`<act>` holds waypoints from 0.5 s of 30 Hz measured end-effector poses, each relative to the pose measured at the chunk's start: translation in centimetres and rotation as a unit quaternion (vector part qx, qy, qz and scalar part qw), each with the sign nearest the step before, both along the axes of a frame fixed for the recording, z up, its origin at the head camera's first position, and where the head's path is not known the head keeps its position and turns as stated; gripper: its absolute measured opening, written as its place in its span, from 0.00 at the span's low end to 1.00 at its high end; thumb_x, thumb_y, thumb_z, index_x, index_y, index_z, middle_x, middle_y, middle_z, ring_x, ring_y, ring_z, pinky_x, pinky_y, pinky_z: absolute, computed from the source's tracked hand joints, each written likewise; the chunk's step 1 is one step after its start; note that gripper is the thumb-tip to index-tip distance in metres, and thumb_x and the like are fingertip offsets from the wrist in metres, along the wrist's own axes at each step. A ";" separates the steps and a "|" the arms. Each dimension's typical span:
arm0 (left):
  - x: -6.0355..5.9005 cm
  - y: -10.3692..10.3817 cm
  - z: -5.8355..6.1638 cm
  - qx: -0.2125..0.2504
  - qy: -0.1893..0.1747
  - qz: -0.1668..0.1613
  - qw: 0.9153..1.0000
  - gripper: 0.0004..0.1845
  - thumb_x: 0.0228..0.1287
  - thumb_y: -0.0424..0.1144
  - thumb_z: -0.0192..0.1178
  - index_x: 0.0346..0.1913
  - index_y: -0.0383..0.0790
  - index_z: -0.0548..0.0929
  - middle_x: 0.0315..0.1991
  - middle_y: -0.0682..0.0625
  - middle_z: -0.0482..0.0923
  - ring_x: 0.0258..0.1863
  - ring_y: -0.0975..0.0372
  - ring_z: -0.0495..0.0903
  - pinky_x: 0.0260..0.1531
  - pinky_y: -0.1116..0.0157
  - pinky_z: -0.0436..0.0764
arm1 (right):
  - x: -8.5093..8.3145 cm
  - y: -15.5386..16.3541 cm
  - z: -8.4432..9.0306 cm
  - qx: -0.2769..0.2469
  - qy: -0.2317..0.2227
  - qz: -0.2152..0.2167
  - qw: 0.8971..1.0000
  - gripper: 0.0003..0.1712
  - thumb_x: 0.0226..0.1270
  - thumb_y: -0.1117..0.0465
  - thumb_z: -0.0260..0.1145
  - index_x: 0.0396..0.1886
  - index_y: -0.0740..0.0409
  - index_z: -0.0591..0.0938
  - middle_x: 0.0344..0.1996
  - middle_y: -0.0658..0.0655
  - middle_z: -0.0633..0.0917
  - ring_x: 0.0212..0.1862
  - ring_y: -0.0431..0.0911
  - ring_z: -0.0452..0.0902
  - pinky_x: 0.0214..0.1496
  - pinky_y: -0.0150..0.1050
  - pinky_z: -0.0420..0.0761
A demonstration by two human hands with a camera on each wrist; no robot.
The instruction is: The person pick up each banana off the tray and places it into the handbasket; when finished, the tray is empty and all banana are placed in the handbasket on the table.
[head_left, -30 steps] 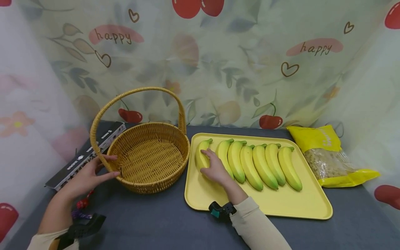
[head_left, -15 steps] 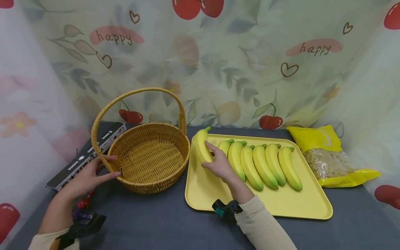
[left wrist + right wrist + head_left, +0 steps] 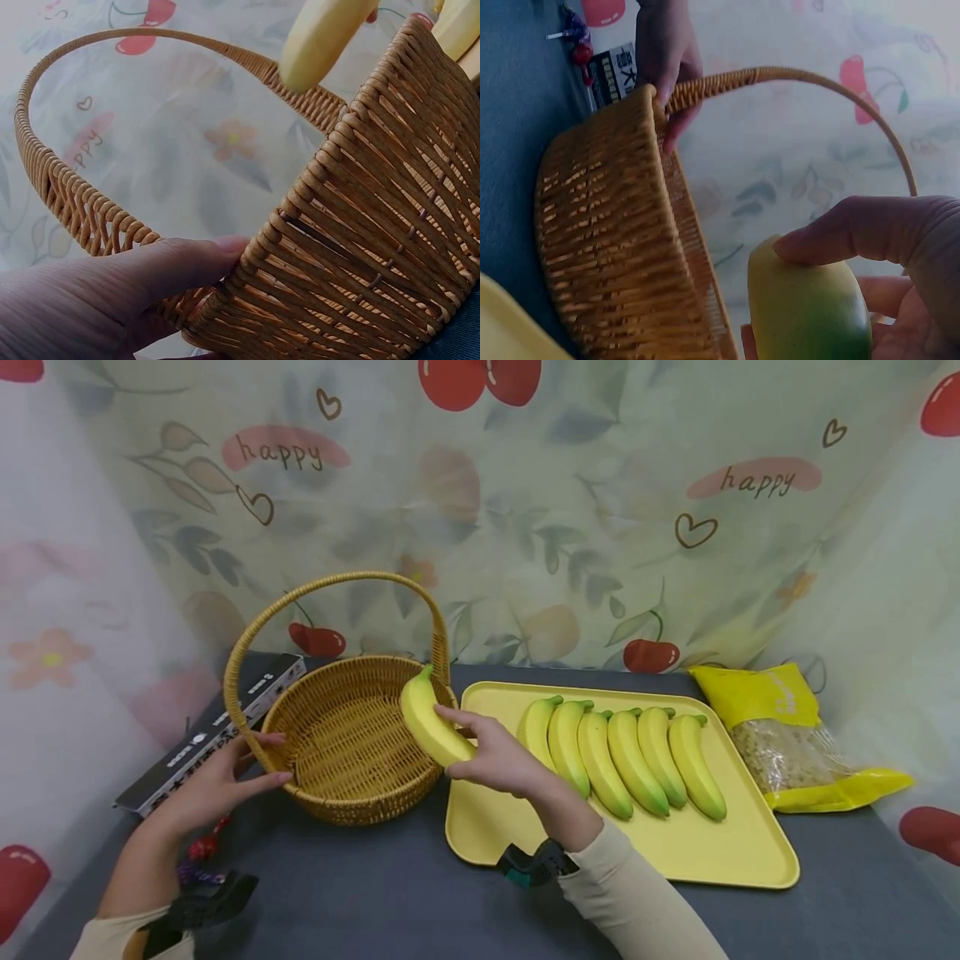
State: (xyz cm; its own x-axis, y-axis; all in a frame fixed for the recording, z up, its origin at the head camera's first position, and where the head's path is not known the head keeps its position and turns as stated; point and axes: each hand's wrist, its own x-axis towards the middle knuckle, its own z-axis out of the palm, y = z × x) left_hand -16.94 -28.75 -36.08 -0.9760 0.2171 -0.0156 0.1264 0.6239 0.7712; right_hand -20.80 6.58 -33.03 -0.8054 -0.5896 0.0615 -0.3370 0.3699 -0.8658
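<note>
My right hand (image 3: 498,760) has its fingers and thumb curled round a banana (image 3: 432,724), which I hold in the air over the near right rim of the wicker basket (image 3: 358,739), stem end up. My left hand (image 3: 213,785) rests against the basket's left side where the handle meets the rim, fingers nearly straight, thumb on the weave. Six more bananas (image 3: 622,756) lie side by side on the yellow tray (image 3: 720,852), just right of the basket, on the dark table (image 3: 375,893)
</note>
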 end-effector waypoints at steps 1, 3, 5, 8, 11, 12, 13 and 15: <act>0.0 0.0 0.0 0.000 0.001 0.000 1.000 0.31 0.64 0.46 0.58 0.64 0.31 0.63 0.68 0.31 0.56 0.65 0.30 0.53 0.56 0.33 0.62 | -0.1 -0.5 0.2 0.007 0.004 0.011 1.000 0.45 0.50 0.74 0.63 0.70 0.57 0.60 0.63 0.62 0.70 0.40 0.48 0.71 0.26 0.29 0.69; 0.0 -0.2 0.0 0.000 0.001 0.000 1.000 0.32 0.64 0.46 0.58 0.64 0.30 0.63 0.68 0.31 0.57 0.65 0.30 0.53 0.56 0.33 0.62 | -0.4 -1.6 0.6 0.024 0.012 0.031 0.999 0.44 0.51 0.73 0.63 0.70 0.57 0.60 0.60 0.61 0.72 0.35 0.46 0.69 0.25 0.29 0.67; -0.1 -0.2 -0.1 0.000 0.001 -0.001 1.000 0.32 0.64 0.46 0.58 0.63 0.30 0.63 0.68 0.31 0.57 0.65 0.30 0.53 0.56 0.33 0.62 | -0.9 -2.7 0.8 0.042 0.012 0.045 0.998 0.44 0.51 0.73 0.63 0.70 0.57 0.60 0.55 0.60 0.75 0.28 0.44 0.66 0.25 0.29 0.65; -0.1 -0.2 -0.1 0.000 0.003 -0.001 1.000 0.32 0.64 0.46 0.58 0.64 0.30 0.63 0.67 0.31 0.57 0.65 0.31 0.54 0.56 0.33 0.62 | -1.7 -4.6 0.9 0.068 -0.001 0.061 0.996 0.44 0.51 0.73 0.64 0.70 0.56 0.61 0.44 0.58 0.77 0.23 0.42 0.63 0.24 0.29 0.65; -0.1 -0.2 -0.2 -0.002 0.009 0.000 1.000 0.32 0.64 0.46 0.58 0.64 0.30 0.62 0.67 0.31 0.58 0.64 0.32 0.56 0.56 0.34 0.63 | -2.7 -6.5 0.9 0.095 -0.014 0.074 0.993 0.43 0.52 0.72 0.65 0.70 0.55 0.62 0.37 0.56 0.76 0.23 0.41 0.63 0.24 0.29 0.65; -0.1 -0.2 -0.2 -0.003 0.011 -0.001 1.000 0.32 0.64 0.46 0.58 0.64 0.30 0.62 0.67 0.31 0.58 0.64 0.33 0.57 0.56 0.34 0.63 | -3.0 -7.1 0.9 0.103 -0.022 0.077 0.991 0.43 0.52 0.72 0.65 0.70 0.55 0.62 0.37 0.56 0.76 0.23 0.41 0.64 0.25 0.29 0.66; 0.0 -0.2 -0.2 -0.002 0.013 -0.001 1.000 0.32 0.64 0.46 0.58 0.64 0.30 0.62 0.67 0.31 0.58 0.64 0.33 0.57 0.56 0.35 0.64 | -3.3 -7.6 0.9 0.112 -0.024 0.079 0.990 0.42 0.53 0.72 0.65 0.70 0.55 0.62 0.38 0.56 0.76 0.24 0.41 0.64 0.25 0.29 0.67; 0.0 -0.2 -0.2 -0.001 0.014 -0.002 1.000 0.32 0.64 0.46 0.58 0.64 0.29 0.62 0.67 0.31 0.58 0.64 0.34 0.58 0.57 0.35 0.64 | -3.9 -8.7 0.9 0.130 -0.033 0.080 0.988 0.42 0.54 0.71 0.66 0.69 0.54 0.63 0.43 0.55 0.77 0.27 0.41 0.65 0.27 0.28 0.68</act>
State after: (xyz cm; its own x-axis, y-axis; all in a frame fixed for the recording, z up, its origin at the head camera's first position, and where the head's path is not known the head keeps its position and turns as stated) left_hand -16.93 -28.98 -36.28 -0.9753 0.2207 0.0120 0.1510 0.6256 0.7654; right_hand -24.75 -2.10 -32.17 -0.6982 -0.6984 -0.1576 -0.3549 0.5288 -0.7709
